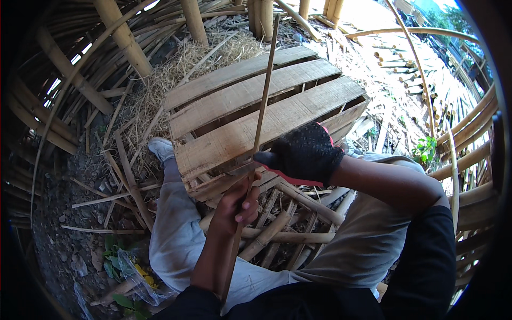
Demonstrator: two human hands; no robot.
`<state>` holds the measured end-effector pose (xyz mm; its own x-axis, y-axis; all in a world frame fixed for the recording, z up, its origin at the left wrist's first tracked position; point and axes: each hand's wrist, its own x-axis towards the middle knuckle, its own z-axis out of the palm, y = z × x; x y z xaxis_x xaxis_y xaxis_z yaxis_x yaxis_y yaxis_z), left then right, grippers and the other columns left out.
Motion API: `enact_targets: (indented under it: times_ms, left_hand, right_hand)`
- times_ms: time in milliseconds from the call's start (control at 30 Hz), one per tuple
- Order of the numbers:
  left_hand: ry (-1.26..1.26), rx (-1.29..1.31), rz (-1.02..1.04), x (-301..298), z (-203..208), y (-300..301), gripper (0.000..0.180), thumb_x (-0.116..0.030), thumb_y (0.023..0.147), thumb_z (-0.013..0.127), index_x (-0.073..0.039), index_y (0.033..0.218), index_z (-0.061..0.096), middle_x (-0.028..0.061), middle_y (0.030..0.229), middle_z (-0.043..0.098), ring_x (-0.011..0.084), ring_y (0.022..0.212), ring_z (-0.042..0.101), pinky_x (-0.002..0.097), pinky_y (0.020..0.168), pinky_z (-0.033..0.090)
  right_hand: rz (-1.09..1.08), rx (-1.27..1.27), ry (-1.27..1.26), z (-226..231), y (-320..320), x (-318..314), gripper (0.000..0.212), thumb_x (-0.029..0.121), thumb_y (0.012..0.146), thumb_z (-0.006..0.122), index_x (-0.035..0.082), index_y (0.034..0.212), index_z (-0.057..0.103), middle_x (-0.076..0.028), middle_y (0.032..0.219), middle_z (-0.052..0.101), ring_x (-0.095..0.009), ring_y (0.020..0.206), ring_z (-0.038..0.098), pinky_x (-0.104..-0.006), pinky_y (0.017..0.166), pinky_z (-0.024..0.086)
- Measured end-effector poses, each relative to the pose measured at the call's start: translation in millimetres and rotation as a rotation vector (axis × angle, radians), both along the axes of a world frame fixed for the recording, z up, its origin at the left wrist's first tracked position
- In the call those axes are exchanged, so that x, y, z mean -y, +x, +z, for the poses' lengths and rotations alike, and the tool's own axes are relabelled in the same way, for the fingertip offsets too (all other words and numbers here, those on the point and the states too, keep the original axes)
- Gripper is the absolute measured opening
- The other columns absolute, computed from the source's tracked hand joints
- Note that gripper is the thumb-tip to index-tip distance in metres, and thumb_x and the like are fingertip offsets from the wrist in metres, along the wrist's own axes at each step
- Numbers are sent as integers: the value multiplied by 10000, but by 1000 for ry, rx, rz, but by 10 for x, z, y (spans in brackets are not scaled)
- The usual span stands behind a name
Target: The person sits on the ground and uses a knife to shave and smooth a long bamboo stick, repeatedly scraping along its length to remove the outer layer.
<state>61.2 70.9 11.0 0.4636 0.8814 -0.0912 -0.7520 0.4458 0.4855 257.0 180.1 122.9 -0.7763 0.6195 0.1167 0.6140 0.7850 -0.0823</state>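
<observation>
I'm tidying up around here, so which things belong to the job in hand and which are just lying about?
Apparently in use:
long thin strip, in the left hand
black-and-red glove, on the right hand
slatted wooden crate, before the hands

Seemingly lying about:
straw
clear plastic bag

Reference: slatted pale-wood counter (229, 104). Left of counter: dark, stony earth floor (64, 240). Beyond counter: dry yellowish straw (224, 50), upright round tan bamboo posts (194, 21). Right of counter: cut tan bamboo lengths (410, 74) in bright daylight; low green leafy plant (424, 149).
</observation>
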Motion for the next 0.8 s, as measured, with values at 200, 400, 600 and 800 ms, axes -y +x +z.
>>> enact_targets:
  times_ms: [200, 400, 600, 800]
  left_hand:
    - [-197, -36, 49, 211, 280, -14, 239, -372, 1067, 461, -135, 1070, 490, -65, 646, 298, 33, 433, 260, 218, 375, 247]
    - [-205, -65, 88, 275, 434, -94, 237, -385, 1060, 470, -149, 1051, 492, -72, 654, 290, 28, 442, 236, 216, 403, 219]
    - [-241, -40, 2, 325, 503, -34, 268, -416, 1078, 416, -156, 1053, 478, -76, 656, 286, 25, 442, 229, 212, 403, 227]
    - [-241, -47, 8, 327, 439, -48, 286, -430, 1082, 399, -155, 1058, 471, -79, 650, 279, 26, 440, 222, 209, 400, 227]
  right_hand:
    - [-2, -63, 99, -43, -137, 251, 560, 433, 1039, 439, 89, 682, 699, -134, 534, 593, -329, 473, 609, -452, 446, 443]
    - [49, -91, 180, -104, -311, 121, 549, 429, 999, 519, 109, 577, 663, -98, 525, 606, -295, 439, 596, -444, 426, 434]
    - [60, -69, 342, -199, -281, -89, 454, 425, 965, 570, 87, 678, 669, -109, 531, 610, -283, 474, 636, -433, 438, 470]
    - [104, -58, 284, -221, -269, -60, 348, 363, 999, 526, 69, 1156, 626, -95, 531, 592, -285, 462, 627, -400, 409, 457]
